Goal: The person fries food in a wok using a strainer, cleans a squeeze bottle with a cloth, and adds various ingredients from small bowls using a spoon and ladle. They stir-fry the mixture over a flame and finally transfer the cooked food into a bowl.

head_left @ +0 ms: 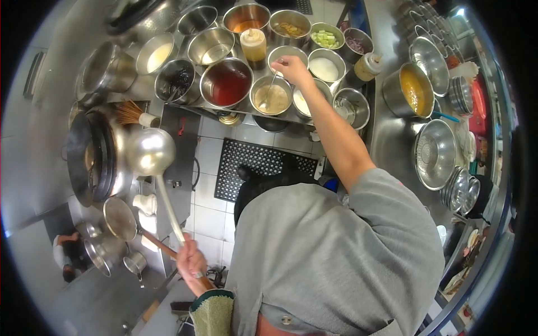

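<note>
Head view, left hand (191,260) holding one ladle (150,151), right hand (292,70) one spoon (271,87)

At upper centre, the right hand (291,70) partly covers a steel container (280,51); the forearm (330,120) hides part of a pot (301,105) below. The top edge cuts a dark pan (131,18). At lower left, a person (66,255) is too small to make out clearly.

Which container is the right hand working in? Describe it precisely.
Beyond the black floor mat is a steel counter. In its front row, just right of the dark red liquid, sits the tan-filled container, the only one where the right hand dips a spoon.
</note>
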`<move>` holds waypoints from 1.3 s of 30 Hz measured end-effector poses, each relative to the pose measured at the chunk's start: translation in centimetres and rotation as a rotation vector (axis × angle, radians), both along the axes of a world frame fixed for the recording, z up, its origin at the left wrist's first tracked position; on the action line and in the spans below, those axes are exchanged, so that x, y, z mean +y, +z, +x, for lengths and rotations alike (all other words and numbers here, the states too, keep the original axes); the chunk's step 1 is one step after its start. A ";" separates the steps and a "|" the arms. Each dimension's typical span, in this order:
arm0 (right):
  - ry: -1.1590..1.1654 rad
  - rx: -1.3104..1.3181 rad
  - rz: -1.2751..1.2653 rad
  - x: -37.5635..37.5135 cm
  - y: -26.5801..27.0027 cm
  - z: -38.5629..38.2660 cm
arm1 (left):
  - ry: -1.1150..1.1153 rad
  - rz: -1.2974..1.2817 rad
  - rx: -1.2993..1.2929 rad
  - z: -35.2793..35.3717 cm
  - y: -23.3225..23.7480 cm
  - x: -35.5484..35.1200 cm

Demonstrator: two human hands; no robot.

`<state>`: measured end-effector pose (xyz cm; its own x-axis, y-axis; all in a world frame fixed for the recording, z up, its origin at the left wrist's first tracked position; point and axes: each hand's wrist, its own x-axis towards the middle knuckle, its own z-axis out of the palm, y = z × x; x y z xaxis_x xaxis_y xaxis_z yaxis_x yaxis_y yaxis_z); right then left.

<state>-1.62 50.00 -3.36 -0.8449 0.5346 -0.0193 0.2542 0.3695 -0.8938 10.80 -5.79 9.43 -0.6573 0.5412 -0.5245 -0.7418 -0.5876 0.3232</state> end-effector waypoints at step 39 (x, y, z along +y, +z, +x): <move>-0.175 0.295 -0.312 -2.7 2.1 9.9 | -0.633 -0.469 -0.142 -0.8 2.2 8.5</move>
